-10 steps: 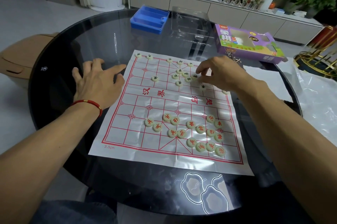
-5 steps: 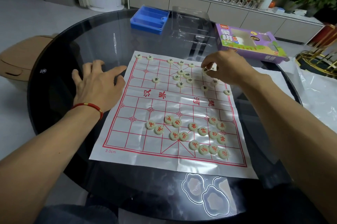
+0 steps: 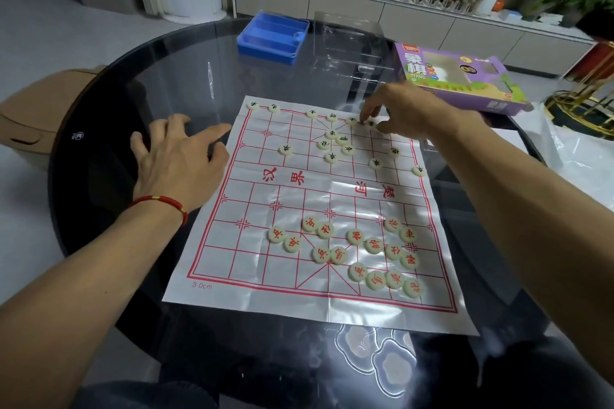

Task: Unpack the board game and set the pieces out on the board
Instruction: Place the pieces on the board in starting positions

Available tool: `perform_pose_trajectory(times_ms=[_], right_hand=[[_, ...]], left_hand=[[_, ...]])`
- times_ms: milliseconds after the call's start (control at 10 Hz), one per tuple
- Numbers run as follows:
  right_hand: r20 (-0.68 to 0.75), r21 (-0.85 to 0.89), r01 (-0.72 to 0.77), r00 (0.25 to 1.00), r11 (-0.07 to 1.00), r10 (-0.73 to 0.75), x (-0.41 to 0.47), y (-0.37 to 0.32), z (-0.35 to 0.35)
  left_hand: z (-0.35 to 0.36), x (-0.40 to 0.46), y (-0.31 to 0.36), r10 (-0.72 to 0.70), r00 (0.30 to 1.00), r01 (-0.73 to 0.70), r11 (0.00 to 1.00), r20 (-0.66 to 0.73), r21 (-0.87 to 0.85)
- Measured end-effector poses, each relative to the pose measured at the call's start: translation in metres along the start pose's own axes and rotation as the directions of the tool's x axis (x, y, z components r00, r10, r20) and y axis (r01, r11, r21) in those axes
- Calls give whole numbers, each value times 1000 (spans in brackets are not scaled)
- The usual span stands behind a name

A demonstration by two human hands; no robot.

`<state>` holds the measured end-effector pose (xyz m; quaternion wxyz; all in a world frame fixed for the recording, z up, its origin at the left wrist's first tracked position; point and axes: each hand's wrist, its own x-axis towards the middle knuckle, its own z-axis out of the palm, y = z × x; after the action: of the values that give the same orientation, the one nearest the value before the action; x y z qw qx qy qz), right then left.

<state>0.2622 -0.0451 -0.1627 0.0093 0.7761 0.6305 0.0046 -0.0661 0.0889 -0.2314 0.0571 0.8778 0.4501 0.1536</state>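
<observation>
A silvery paper board (image 3: 252,262) with a red grid lies on the dark glass table. Several pale discs with red characters (image 3: 355,237) sit bunched in its near right part. Discs with black characters (image 3: 331,157) are spread over the far half, some lined along the far row (image 3: 274,107). My right hand (image 3: 408,112) reaches over the far row, index finger and thumb pinching a black-marked disc (image 3: 370,123) that rests on the board. Beside the board's left edge my left hand (image 3: 179,162) lies flat with fingers spread, its index fingertip at the board's border.
The purple game box (image 3: 458,79) lies at the far right. A blue tray (image 3: 270,37) and a clear plastic insert (image 3: 349,42) stand at the back of the table. Crumpled plastic wrap (image 3: 571,156) lies to the right, a cardboard box (image 3: 36,109) to the left.
My right hand has moved from the middle cluster of black-marked discs up to the far row, bringing one disc with it. My left hand has stayed in place.
</observation>
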Motion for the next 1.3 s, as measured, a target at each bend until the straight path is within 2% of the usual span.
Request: perform_pose_trajectory(times_ms=[200,500,1000,1100,1200,1300], right_hand=[[-55,1,-43,998,999,43,-6,8,-4],[-8,-23,-73,997,997,73,-5,1,0],[-16,-36,-72,997,997,72,-9,-4,-3],[-107,-37,-47,993,998,43,-10,-10,-6],[-116,2,32,993,999,-32,-9,-26,-9],[-20,32,29,999,999,-28,-6,-42,-9]], left_hand=[[0,0,0,-2,1000,2,1000,4,0],[0,-1,1,-1,1000,1,1000,-6,1],[-1,-1,2,-5,1000,5,1000,0,0],[-1,-1,1,-4,1000,4,1000,1,2],[-1,-1,2,-5,1000,5,1000,3,4],[-1,-1,2,-9,1000,9,1000,3,5]])
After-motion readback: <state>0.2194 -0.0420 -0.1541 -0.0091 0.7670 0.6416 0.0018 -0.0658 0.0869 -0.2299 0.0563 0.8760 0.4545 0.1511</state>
